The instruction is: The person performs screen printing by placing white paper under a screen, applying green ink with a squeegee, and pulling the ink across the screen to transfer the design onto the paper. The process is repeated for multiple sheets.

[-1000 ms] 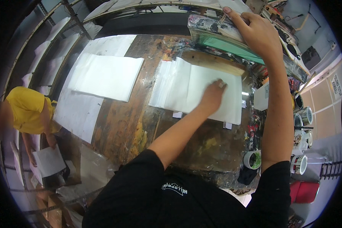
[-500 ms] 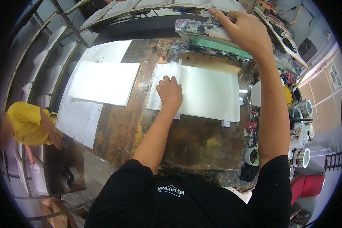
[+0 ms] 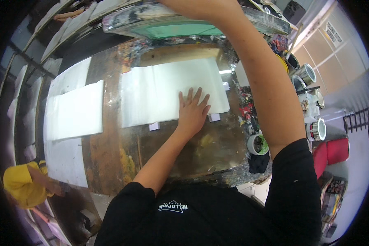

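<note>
My left hand (image 3: 193,112) lies flat with its fingers spread on a thin white sheet (image 3: 164,84), near its right front corner. The sheet sits on a stained work board (image 3: 180,158), with small pale tabs (image 3: 153,126) at its near edge. Beyond it, a screen-printing frame (image 3: 123,23) with green mesh (image 3: 180,30) stands raised and tilted. My right hand (image 3: 197,8) reaches over that frame at the top edge of the picture. Its fingers are cut off there, so their grip does not show.
A stack of white sheets (image 3: 76,110) lies on the table's left side over larger paper (image 3: 67,162). Paint cans (image 3: 307,74) line the right edge, near a small tub (image 3: 257,144) and a black cloth (image 3: 259,163). A person in yellow (image 3: 24,186) is at the lower left.
My left hand has moved right from the sheet's left edge and flattened from curled fingers to spread ones. The view has shifted, and my right hand has gone partly out of the top.
</note>
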`<action>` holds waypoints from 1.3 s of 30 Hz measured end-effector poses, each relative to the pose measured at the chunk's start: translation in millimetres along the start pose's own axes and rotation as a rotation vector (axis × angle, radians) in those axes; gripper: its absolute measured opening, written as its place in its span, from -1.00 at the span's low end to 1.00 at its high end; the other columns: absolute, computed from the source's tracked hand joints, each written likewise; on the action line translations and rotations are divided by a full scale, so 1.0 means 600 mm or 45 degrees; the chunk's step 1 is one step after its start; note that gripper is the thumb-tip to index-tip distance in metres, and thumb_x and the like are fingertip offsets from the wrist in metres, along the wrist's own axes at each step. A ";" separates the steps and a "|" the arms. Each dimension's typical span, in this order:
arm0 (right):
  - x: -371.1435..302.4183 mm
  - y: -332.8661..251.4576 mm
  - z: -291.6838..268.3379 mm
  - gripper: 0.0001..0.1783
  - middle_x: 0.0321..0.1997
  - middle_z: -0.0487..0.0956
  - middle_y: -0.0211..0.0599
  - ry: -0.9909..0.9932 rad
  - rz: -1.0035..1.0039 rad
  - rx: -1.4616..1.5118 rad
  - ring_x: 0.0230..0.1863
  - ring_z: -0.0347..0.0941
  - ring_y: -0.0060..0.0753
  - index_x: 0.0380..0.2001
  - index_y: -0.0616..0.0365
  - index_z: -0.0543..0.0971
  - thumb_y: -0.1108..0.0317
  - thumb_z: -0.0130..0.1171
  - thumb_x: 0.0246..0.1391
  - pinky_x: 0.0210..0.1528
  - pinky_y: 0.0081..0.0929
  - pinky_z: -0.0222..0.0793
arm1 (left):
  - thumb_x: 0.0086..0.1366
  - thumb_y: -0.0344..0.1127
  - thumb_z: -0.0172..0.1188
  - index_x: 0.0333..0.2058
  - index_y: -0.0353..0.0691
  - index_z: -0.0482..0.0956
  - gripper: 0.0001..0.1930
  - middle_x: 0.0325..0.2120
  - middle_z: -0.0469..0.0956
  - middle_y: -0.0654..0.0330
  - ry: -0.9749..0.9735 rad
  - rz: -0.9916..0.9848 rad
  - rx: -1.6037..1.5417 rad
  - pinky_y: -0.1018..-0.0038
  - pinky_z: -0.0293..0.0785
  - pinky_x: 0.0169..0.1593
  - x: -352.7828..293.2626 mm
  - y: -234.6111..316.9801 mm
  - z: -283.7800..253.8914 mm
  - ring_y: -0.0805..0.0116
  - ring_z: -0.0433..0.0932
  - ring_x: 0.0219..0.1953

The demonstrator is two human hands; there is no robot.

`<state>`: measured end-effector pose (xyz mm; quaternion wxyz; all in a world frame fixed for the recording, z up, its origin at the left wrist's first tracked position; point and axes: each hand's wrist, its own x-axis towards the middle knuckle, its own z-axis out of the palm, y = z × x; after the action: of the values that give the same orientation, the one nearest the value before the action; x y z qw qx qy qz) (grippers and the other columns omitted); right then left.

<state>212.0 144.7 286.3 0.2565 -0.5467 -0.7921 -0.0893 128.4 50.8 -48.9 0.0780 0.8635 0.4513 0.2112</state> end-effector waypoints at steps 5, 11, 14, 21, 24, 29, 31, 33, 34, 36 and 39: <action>0.013 -0.013 -0.001 0.02 -0.24 0.70 0.30 -0.057 0.066 -0.072 -0.09 0.67 0.24 -0.39 0.42 0.73 -0.46 -0.23 0.33 0.03 0.04 0.57 | 0.56 -0.02 -0.05 0.38 0.04 0.45 -0.50 0.48 0.22 0.06 -0.028 -0.040 0.054 -0.31 -0.22 0.52 -0.017 -0.006 0.022 -0.16 0.10 0.53; 0.017 -0.015 -0.014 0.03 -0.18 0.71 0.26 -0.070 0.153 -0.101 -0.04 0.67 0.24 -0.33 0.41 0.73 -0.49 -0.23 0.32 0.07 0.04 0.57 | 0.55 -0.01 -0.02 0.39 0.03 0.42 -0.48 0.47 0.23 0.02 -0.028 0.021 0.045 -0.30 -0.17 0.51 -0.022 0.004 0.010 -0.17 0.15 0.50; 0.017 -0.007 -0.002 0.04 -0.16 0.71 0.26 -0.033 0.111 -0.106 -0.03 0.67 0.22 -0.30 0.41 0.74 -0.51 -0.24 0.32 0.08 0.04 0.56 | 0.54 -0.01 0.00 0.38 0.00 0.43 -0.48 0.46 0.23 -0.02 0.034 0.026 0.075 -0.30 -0.12 0.50 -0.026 0.004 0.013 -0.16 0.18 0.49; 0.008 -0.049 -0.016 0.06 -0.21 0.70 0.31 -0.081 0.222 -0.117 -0.07 0.67 0.23 -0.34 0.40 0.74 -0.55 -0.23 0.28 0.07 0.00 0.55 | 0.53 0.19 -0.04 0.39 -0.09 0.39 -0.36 0.29 0.48 -0.07 0.037 -0.146 -0.225 -0.21 0.15 0.43 0.169 -0.166 -0.042 -0.15 0.37 0.38; 0.006 0.007 0.008 0.07 -0.27 0.70 0.29 0.117 0.057 -0.141 -0.11 0.67 0.23 -0.39 0.36 0.76 -0.57 -0.23 0.26 0.03 0.00 0.55 | 0.47 0.39 -0.08 0.38 -0.11 0.40 -0.22 0.29 0.48 -0.05 -0.336 -0.233 0.301 -0.15 0.27 0.38 0.273 -0.265 -0.051 -0.15 0.37 0.37; 0.002 0.001 0.009 0.07 -0.40 0.69 0.18 0.076 0.093 -0.134 -0.24 0.68 0.13 -0.52 0.33 0.73 -0.58 -0.23 0.26 -0.06 -0.02 0.56 | 0.47 0.40 -0.11 0.37 0.05 0.41 -0.27 0.38 0.36 -0.02 -0.459 -0.180 0.285 -0.27 0.21 0.37 0.264 -0.296 -0.053 -0.24 0.27 0.41; 0.007 -0.020 0.022 0.08 -0.45 0.68 0.13 0.004 0.085 -0.092 -0.31 0.68 0.05 -0.57 0.33 0.71 -0.58 -0.24 0.26 -0.12 -0.04 0.57 | 0.47 0.38 -0.08 0.37 0.09 0.42 -0.30 0.38 0.37 0.00 -0.498 -0.236 0.325 -0.23 0.23 0.37 0.230 -0.307 -0.068 -0.25 0.28 0.40; 0.003 -0.022 0.007 0.08 -0.49 0.67 0.09 -0.001 0.066 -0.091 -0.38 0.66 -0.01 -0.58 0.33 0.69 -0.59 -0.26 0.27 -0.19 -0.06 0.58 | 0.46 0.35 -0.02 0.36 0.12 0.43 -0.33 0.33 0.44 0.01 -0.434 -0.189 0.333 -0.12 0.29 0.37 0.230 -0.291 -0.085 -0.23 0.33 0.37; 0.001 -0.017 -0.004 0.08 -0.51 0.66 0.06 -0.035 0.073 -0.112 -0.40 0.65 -0.04 -0.57 0.32 0.69 -0.59 -0.27 0.28 -0.23 -0.08 0.58 | 0.46 0.32 0.03 0.37 0.08 0.42 -0.33 0.28 0.48 0.02 -0.286 -0.107 0.236 -0.08 0.31 0.37 0.235 -0.278 -0.094 -0.22 0.36 0.35; 0.005 -0.012 -0.015 0.08 -0.55 0.64 -0.02 -0.157 0.096 -0.151 -0.44 0.63 -0.11 -0.54 0.31 0.70 -0.59 -0.29 0.29 -0.29 -0.12 0.58 | 0.45 0.26 0.11 0.38 0.00 0.41 -0.32 0.18 0.58 0.04 0.001 0.048 0.041 0.00 0.36 0.35 0.227 -0.260 -0.117 -0.19 0.42 0.30; -0.011 0.009 0.041 0.02 -0.68 0.52 -0.31 -0.026 0.002 -0.100 -0.58 0.47 -0.33 -0.53 0.16 0.68 -0.58 -0.34 0.31 -0.47 -0.25 0.44 | 0.34 -0.06 0.39 0.36 -0.30 0.36 -0.27 0.00 0.67 0.03 0.492 -0.266 -0.317 0.34 0.57 0.11 0.110 -0.199 -0.202 0.21 0.65 0.04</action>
<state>211.1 151.9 261.0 0.2268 -0.5578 -0.7901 -0.1145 19.4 166.9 40.8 0.1174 0.7395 0.5152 0.4170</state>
